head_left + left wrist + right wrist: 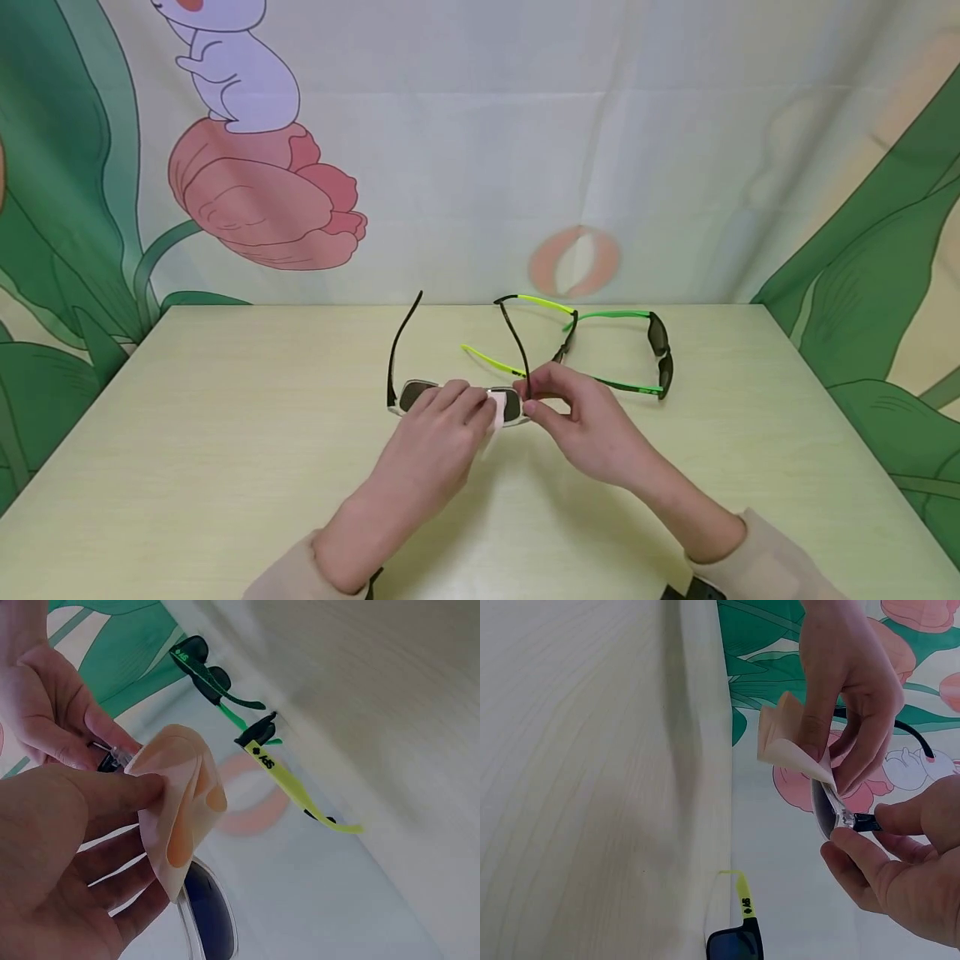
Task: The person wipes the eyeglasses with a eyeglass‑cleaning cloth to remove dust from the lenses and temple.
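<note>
Clear-framed sunglasses (417,393) with dark lenses and black temples are held up over the table, temples pointing away. My right hand (592,421) pinches them at the hinge on the right end. In the left wrist view a pale pink cloth (176,795) is folded between the thumb and fingers of my left hand (442,437). That cloth lies against a lens, and in the right wrist view the left thumb presses it there. Part of the frame's middle is hidden behind the left fingers.
Behind my hands on the table (225,450) lie two more pairs of sunglasses. One has yellow temples (546,305); the other, farther right, has green temples (615,314) and dark lenses (658,335). A printed curtain (465,150) hangs along the table's back edge.
</note>
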The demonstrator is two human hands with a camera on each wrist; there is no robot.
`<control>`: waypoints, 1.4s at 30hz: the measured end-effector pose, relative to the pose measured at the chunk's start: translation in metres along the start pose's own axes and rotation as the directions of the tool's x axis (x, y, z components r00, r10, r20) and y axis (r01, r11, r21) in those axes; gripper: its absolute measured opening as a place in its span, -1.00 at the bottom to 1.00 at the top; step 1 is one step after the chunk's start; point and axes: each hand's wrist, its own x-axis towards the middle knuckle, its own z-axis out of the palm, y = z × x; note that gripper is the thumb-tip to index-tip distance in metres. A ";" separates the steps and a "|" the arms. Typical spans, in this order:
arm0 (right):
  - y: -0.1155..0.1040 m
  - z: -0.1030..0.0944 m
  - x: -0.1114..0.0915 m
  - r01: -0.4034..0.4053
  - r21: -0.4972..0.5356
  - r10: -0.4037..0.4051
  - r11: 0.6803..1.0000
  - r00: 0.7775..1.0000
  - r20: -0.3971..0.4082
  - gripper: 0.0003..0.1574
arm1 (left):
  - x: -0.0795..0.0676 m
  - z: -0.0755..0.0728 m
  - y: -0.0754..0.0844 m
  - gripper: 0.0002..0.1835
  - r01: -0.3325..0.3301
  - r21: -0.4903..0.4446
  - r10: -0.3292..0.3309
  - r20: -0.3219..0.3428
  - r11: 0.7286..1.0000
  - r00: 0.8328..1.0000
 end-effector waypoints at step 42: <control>0.001 0.009 -0.001 0.058 0.051 -0.058 0.997 0.998 -0.003 -0.83 | 0.003 0.004 0.009 -0.82 0.017 0.007 -0.016 -0.101 1.000 0.995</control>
